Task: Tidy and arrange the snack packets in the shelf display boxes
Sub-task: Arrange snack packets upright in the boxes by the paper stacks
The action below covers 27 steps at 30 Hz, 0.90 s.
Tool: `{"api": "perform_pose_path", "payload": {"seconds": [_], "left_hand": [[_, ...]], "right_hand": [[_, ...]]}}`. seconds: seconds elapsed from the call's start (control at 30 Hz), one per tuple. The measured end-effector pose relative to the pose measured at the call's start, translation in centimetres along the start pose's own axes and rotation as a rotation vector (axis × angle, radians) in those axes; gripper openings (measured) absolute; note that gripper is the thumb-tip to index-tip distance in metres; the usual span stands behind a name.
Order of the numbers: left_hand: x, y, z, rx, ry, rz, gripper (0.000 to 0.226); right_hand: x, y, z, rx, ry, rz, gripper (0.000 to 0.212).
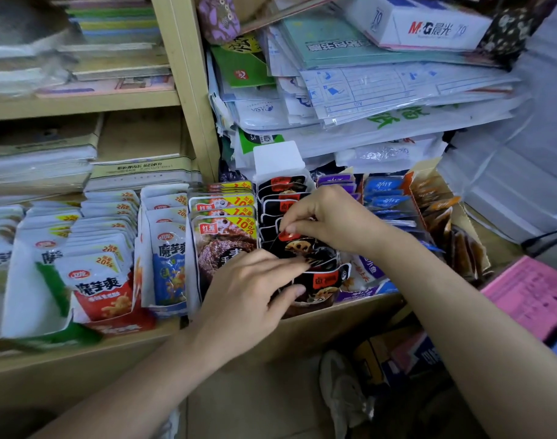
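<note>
White foil packet rows neat; black red-labelled packets askew, right hand pinching one, left hand straight-fingered, pressing others

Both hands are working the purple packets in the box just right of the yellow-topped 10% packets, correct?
No. The head view shows the left hand and right hand on black packets, not purple, in the box just right of the yellow-topped 10% packets.

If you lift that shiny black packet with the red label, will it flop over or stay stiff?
Probably floppy: the shiny black foil packet looks bent where the right hand pinches its top. Likely light, since a small pinch alone holds it. Its glossy skin may be slippery.
</note>
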State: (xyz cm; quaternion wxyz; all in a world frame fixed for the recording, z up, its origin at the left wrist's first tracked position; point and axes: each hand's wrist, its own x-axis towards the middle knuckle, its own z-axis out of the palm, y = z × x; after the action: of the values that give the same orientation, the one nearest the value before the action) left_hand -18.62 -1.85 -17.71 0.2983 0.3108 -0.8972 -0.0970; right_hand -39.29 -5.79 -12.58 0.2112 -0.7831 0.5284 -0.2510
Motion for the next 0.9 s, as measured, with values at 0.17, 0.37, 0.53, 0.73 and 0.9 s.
{"api": "perform_pose_path", "payload": {"seconds": [0.17,0.37,0.53,0.73,0.9], "left_hand": [[-0.5,0.1,0.3,0.021,-0.04,-0.003,0.038],[-0.7,0.0,0.7,0.031,0.03,-0.006,0.029],[-0.9,0.1,0.9,0.052,0.134,0.033,0.024],[-0.9,0.0,1.0,0.099,0.137,0.085,0.021],[-1.1,0.0,1.3,0.231,0.19,0.15,0.023]], "right_hand": [[-2.4,0.4,-1.5,-0.11,-0.059,0.078,0.031],[-3.3,1.2,-1.7,-0.026,0.108,0.081,0.011],[-3.9,1.1,-1.5,0.221,0.24,0.126,0.014],[-3.5,0.7,0.9,0.224,0.11,0.16,0.009],[-2.7,1.0,0.6,-0.045,0.032,0.114,0.009]]}}
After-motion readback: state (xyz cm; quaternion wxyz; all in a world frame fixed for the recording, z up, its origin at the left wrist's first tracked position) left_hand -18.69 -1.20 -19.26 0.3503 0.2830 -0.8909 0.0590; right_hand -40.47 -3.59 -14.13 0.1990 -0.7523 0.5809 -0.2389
